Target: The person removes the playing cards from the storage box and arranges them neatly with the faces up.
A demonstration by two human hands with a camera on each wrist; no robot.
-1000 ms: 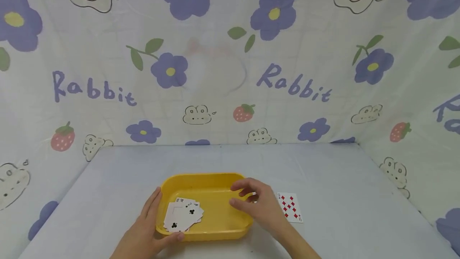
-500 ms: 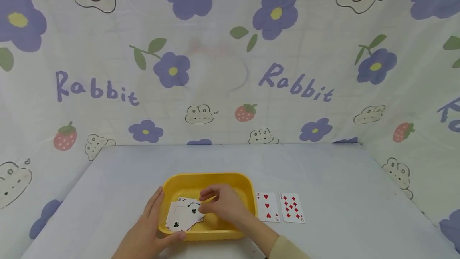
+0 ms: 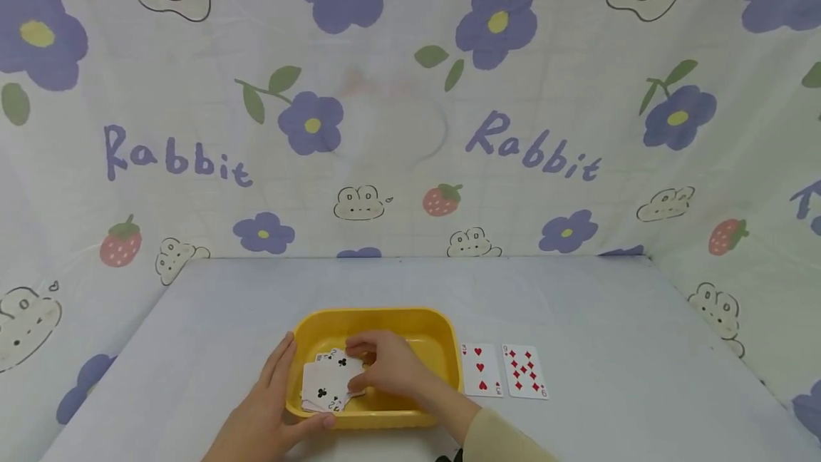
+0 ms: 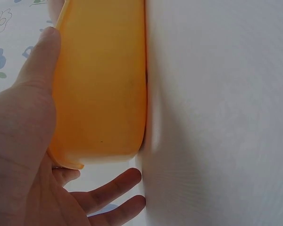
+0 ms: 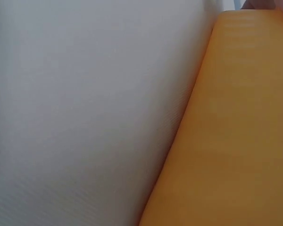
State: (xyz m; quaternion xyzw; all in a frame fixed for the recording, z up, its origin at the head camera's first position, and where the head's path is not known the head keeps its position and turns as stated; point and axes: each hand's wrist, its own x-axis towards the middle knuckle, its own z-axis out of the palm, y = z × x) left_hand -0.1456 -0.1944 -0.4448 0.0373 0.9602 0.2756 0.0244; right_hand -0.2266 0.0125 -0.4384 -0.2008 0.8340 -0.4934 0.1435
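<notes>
A shallow yellow tray (image 3: 391,419) stands on the table, with a loose pile of playing cards (image 3: 319,380) in its left part; black club marks show on top. My left hand (image 3: 259,405) holds the tray's front left corner, thumb along the front rim and fingers down the left side. In the left wrist view the left hand's thumb (image 4: 40,59) lies along the tray wall (image 4: 101,84), two other fingers spread past its end. My right hand (image 3: 388,366) reaches into the tray and grips at the pile's right edge, thumb and fingers bent over the cards; its fingertips partly cover them.
Right of the tray, a three of hearts (image 3: 481,369) and a nine of diamonds (image 3: 526,371) lie face up side by side on the white table (image 3: 596,326). A patterned cloth (image 3: 385,234) hangs behind the table.
My right hand has moved left from the tray's right rim to the cards, uncovering the three of hearts. The top cards in the pile have shifted. The left hand stays at its corner.
</notes>
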